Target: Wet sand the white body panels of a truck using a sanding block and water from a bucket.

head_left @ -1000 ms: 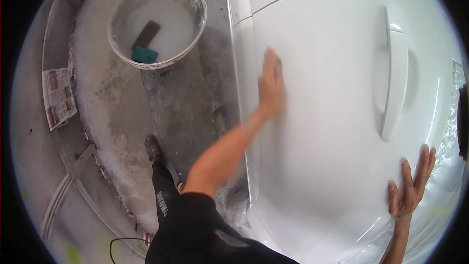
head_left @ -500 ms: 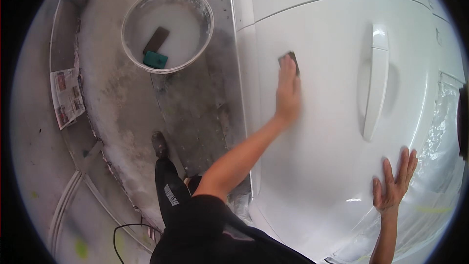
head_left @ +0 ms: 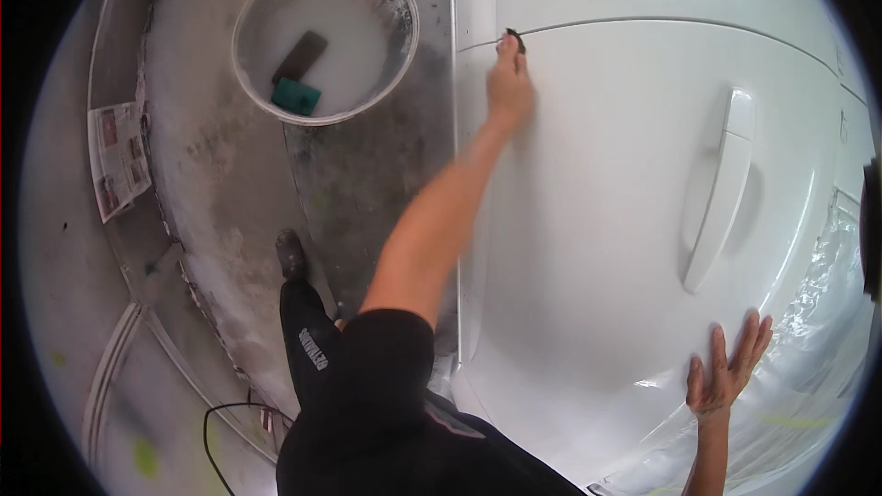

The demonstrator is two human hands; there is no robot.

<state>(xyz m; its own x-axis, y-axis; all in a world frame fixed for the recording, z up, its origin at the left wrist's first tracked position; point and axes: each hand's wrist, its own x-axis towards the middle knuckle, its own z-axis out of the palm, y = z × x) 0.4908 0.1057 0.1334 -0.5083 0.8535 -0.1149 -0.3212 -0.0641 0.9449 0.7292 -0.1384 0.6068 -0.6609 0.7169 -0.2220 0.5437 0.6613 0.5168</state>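
Observation:
A white car door [head_left: 597,174] fills the right half of the view. My left hand [head_left: 510,92] is stretched far forward, its fingers pressing a small dark piece of sandpaper [head_left: 516,38] against the panel. That piece sits by the door's left edge, at the curved seam, and is mostly covered by the fingers. Lower right, my right hand [head_left: 721,381] lies flat on the door with fingers spread, holding nothing. The white door handle [head_left: 721,193] is between the two hands, nearer the right one.
On the floor at upper left stands a bucket [head_left: 409,64] of cloudy water, with a green block [head_left: 296,96] and a dark brown block [head_left: 301,57] in it. Clear plastic sheeting [head_left: 818,312] covers the area right of the door. Newspaper [head_left: 119,161] and a black cable [head_left: 208,436] are at left.
My left hand has slid the sandpaper forward and slightly left, up to the seam. My right hand stays flat on the door. The view has shifted a little.

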